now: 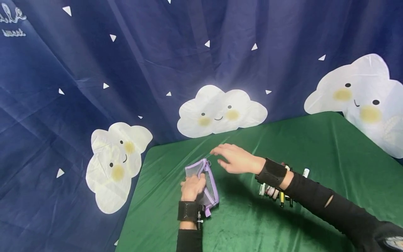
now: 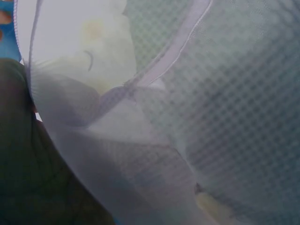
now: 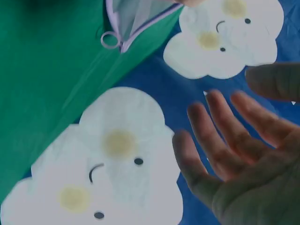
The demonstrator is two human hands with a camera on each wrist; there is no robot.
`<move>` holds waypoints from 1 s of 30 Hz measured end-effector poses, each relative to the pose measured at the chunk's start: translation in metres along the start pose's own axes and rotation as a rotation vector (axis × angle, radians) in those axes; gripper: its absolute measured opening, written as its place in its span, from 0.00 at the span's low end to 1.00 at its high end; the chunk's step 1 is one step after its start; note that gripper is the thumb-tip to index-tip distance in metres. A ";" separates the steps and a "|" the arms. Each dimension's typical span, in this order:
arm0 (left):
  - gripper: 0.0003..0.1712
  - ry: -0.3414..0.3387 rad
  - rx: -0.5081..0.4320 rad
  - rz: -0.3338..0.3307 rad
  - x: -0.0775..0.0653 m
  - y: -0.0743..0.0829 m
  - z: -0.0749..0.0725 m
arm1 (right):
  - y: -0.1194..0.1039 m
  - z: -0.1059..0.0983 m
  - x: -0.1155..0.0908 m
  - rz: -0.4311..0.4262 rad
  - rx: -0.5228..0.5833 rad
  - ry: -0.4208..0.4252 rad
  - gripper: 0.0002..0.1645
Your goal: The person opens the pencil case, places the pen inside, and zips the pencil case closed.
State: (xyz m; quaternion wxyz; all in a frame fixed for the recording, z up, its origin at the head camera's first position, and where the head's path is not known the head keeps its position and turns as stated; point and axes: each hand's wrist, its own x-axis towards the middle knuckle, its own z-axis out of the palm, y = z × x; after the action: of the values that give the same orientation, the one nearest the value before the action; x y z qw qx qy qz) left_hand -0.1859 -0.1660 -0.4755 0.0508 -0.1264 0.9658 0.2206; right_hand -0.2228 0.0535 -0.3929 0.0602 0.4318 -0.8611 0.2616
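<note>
A see-through mesh zip pouch with lilac trim (image 1: 215,189) is at the middle of the green surface, its zip ring by the upper corner. My left hand (image 1: 192,187) grips the pouch by its left side. In the left wrist view the mesh (image 2: 225,93) fills most of the picture, with part of the dark hand (image 2: 28,154) along the left edge. Up and to the right of the pouch, my right hand (image 1: 234,159) is raised with nothing in it. Its fingers are spread and slightly bent in the right wrist view, apart from the pouch (image 3: 115,21).
Several pens and markers (image 1: 281,197) lie in a bunch under and beside the right forearm, a white-capped one (image 1: 306,172) beyond the sleeve. A dark blue curtain (image 1: 176,52) with smiling clouds hangs behind the green cloth (image 1: 157,210).
</note>
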 end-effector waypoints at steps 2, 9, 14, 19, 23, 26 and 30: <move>0.33 0.005 0.002 0.002 0.000 0.000 0.000 | 0.002 -0.005 -0.005 0.002 -0.033 0.058 0.23; 0.34 0.002 0.009 0.010 0.000 0.001 -0.002 | 0.013 -0.019 -0.024 0.061 -0.087 0.217 0.22; 0.34 0.006 0.020 0.007 0.000 0.001 -0.002 | 0.018 -0.023 -0.040 0.136 -0.116 0.253 0.21; 0.34 0.012 0.016 0.014 0.000 0.002 -0.004 | 0.025 -0.021 -0.057 0.144 -0.176 0.309 0.21; 0.34 0.015 0.018 0.014 0.000 0.003 -0.003 | 0.032 -0.017 -0.069 0.135 -0.238 0.336 0.20; 0.33 0.013 0.013 0.015 0.001 0.002 -0.002 | 0.035 -0.013 -0.078 0.173 -0.277 0.309 0.18; 0.33 0.007 0.012 0.018 -0.001 0.000 0.000 | 0.038 -0.004 -0.088 0.277 -0.282 0.221 0.18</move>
State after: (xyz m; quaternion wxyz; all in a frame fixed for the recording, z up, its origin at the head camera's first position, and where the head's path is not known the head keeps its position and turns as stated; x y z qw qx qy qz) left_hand -0.1845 -0.1660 -0.4753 0.0459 -0.1181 0.9684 0.2147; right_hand -0.1984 0.1368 -0.4334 0.1772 0.2653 -0.9284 0.1902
